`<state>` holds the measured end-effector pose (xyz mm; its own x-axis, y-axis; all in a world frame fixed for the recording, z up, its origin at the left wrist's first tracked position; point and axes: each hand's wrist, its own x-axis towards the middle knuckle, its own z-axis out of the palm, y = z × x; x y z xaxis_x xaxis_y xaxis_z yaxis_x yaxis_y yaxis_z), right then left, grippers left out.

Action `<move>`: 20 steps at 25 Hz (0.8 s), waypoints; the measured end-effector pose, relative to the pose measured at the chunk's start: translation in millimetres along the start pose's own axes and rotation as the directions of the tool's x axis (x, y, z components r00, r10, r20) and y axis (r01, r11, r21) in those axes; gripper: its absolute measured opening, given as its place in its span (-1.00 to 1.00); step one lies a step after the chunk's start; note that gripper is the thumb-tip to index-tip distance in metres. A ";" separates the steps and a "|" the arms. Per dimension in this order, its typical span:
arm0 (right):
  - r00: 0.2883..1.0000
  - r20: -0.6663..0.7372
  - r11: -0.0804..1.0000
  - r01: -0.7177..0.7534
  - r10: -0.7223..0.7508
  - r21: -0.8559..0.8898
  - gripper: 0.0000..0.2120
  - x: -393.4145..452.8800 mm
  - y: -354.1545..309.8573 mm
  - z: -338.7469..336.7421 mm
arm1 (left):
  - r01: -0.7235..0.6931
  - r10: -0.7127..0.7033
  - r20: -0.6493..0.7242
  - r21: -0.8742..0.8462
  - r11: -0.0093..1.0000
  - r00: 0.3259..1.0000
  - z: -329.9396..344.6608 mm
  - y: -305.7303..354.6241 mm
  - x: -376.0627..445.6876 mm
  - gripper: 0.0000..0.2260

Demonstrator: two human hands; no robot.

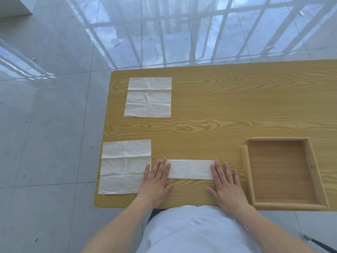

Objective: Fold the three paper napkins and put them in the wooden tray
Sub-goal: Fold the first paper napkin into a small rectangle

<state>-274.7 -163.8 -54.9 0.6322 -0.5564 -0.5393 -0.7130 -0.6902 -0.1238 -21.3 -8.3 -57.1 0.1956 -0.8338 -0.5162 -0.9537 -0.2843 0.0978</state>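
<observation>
Early stage, first napkin only. Folded napkin (190, 169) is a long narrow strip near the front edge of the desk (228, 106), between the two hands. Left hand (156, 181) lies flat, fingers spread, pressing the strip's left end; it also overlaps the right edge of the unfolded napkin (124, 167) at the front-left corner. Right hand (225, 185) flat too, fingers on the strip's right end, palm on the desk. Neither hand is gripping anything, both just pressing down to set the crease.

Second unfolded napkin (148, 97) lies open near the back-left corner, well apart from the hands, untouched.

Wooden tray (245, 170) sits at the front-right of the desk, near the right hand, nothing in it.

Judgement: zero of three placed. The strip probably needs at least one more fold to go in neatly, though it may fit as is. Left: finish and place this one, then fold and place the other two.
</observation>
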 end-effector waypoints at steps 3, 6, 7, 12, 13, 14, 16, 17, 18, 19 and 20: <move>0.999 -0.015 0.999 -0.037 0.038 0.030 -0.16 -11.8 0.5 4.9 | 0.042 -0.050 -0.079 -0.097 0.994 0.996 -9.9 -4.4 0.3 -0.35; 0.996 0.026 0.994 -0.087 0.085 0.073 -0.04 -19.3 0.8 11.3 | 0.065 -0.092 -0.174 -0.156 0.986 0.981 -25.4 -11.1 8.8 -0.43; 0.994 0.034 0.991 -0.104 0.102 0.086 -0.01 -19.4 0.4 12.9 | 0.071 -0.101 -0.190 -0.155 0.985 0.977 -29.9 -13.1 13.1 -0.46; 0.987 0.037 0.979 -0.157 0.153 0.131 0.00 -18.0 -1.3 14.7 | 0.138 -0.158 -0.097 -0.185 0.973 0.983 -47.5 -10.9 30.7 -0.43; 0.987 0.037 0.977 -0.162 0.159 0.139 0.01 -17.6 -2.0 15.0 | 0.152 -0.170 -0.069 -0.205 0.967 0.983 -49.3 -9.4 33.6 -0.41; 0.986 0.035 0.975 -0.166 0.163 0.147 0.01 -17.1 -2.6 15.2 | 0.164 -0.178 -0.045 -0.223 0.961 0.983 -51.2 -8.1 36.4 -0.40; 0.985 0.031 0.972 -0.171 0.168 0.160 0.02 -16.4 -2.7 15.0 | 0.181 -0.189 -0.013 -0.247 0.952 0.982 -55.2 -5.5 40.8 -0.48; 0.985 0.029 0.972 -0.171 0.168 0.162 0.03 -16.0 -2.8 14.6 | 0.183 -0.191 -0.006 -0.248 0.951 0.982 -56.9 -4.8 42.6 -0.56; 0.985 0.029 0.972 -0.171 0.169 0.162 0.03 -15.9 -2.7 14.2 | 0.184 -0.188 0.003 -0.235 0.955 0.982 -58.0 -3.9 43.5 -0.66; 0.985 0.029 0.971 -0.172 0.170 0.164 0.04 -16.0 -2.6 13.6 | 0.186 -0.187 0.016 -0.216 0.958 0.982 -58.3 -3.1 43.7 -0.73; 0.985 0.027 0.971 -0.172 0.170 0.165 0.04 -16.2 -2.3 13.0 | 0.193 -0.190 0.033 -0.210 0.958 0.981 -58.3 -2.3 43.4 -0.78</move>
<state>-287.2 -147.2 -56.7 0.4936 -0.6528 -0.5747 -0.8512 -0.4981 -0.1652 2.7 -71.4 -30.1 0.3660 -0.7485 -0.5531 -0.8284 -0.5328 0.1729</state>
